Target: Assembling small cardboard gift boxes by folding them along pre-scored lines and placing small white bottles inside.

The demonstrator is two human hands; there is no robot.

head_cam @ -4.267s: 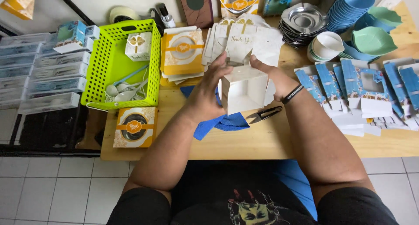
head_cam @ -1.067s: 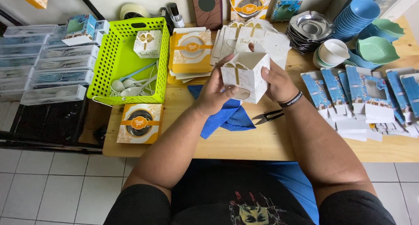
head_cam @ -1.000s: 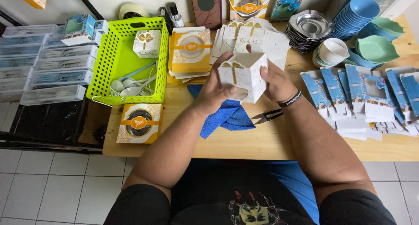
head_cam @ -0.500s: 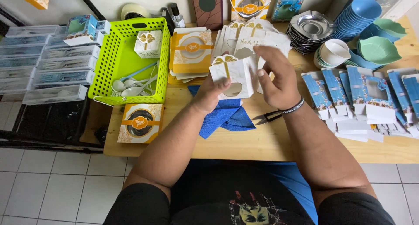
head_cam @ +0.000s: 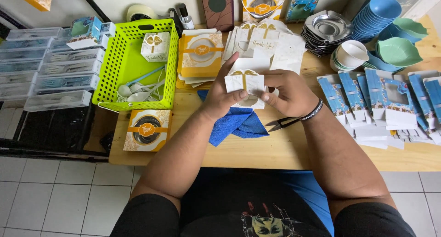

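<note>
In the head view, the left hand [head_cam: 219, 97] and right hand [head_cam: 285, 92] both grip a small white gift box [head_cam: 245, 83] above the surface's [head_cam: 275, 149] middle, where squaring its flaps evenly before pressing would likely fold it cleanly

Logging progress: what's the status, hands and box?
Left hand and right hand both grip the white box. Held above blue cloth. Nothing blocking.

White box [head_cam: 245, 83] with gold bow; lime-green basket [head_cam: 120, 62].
</note>
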